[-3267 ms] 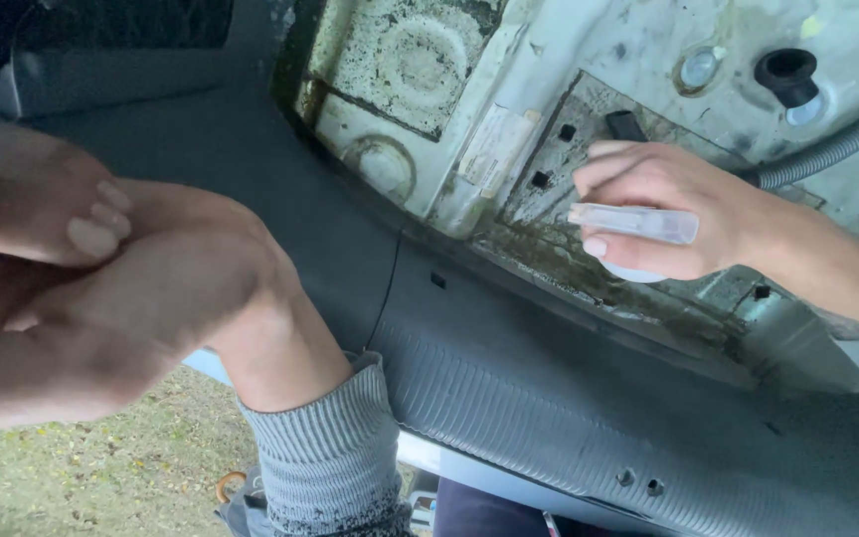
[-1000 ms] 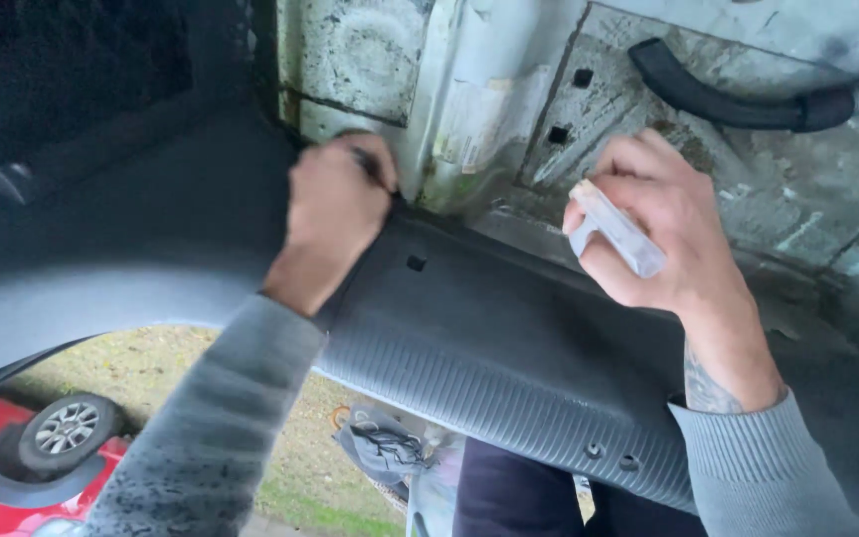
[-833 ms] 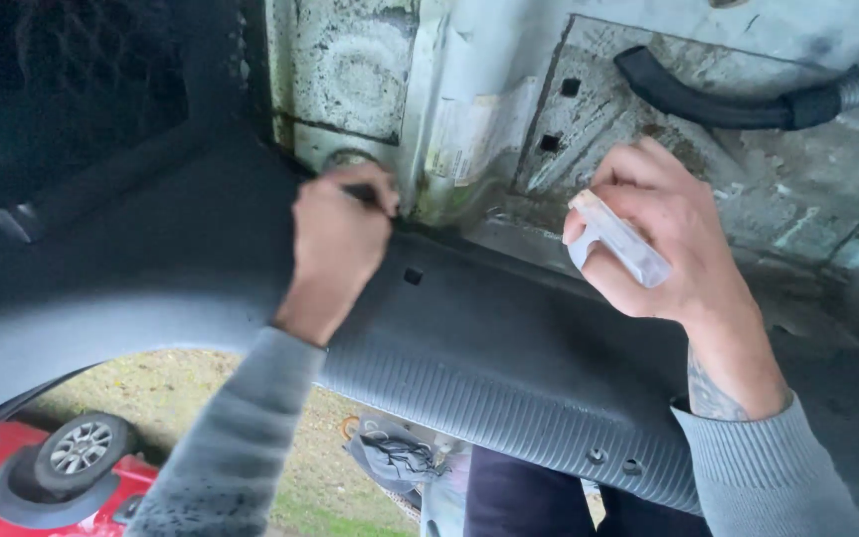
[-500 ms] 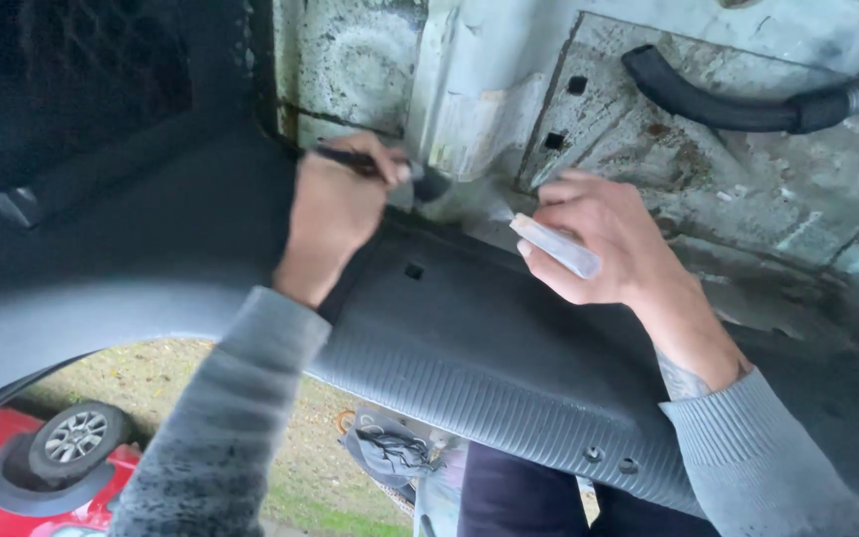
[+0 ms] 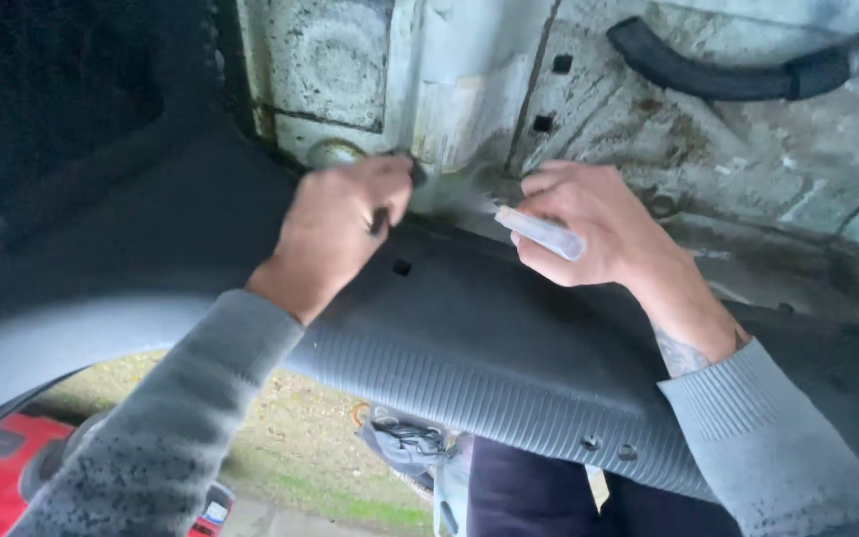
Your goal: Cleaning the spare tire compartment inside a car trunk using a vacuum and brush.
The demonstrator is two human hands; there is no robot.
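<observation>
Since half a second ago, both hands (image 5: 345, 229) (image 5: 589, 224) have drawn closer together.

both arms wear grey knit sleeves with ribbed cuffs; the right wrist (image 5: 683, 348) shows what seems a dark tattoo; dark trousers (image 5: 529, 492) below.

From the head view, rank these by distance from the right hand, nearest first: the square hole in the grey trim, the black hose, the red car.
Measured from the right hand:
1. Square hole in the grey trim, just to its left.
2. Black hose, above, top right.
3. Red car, far lower left, outside.
</observation>
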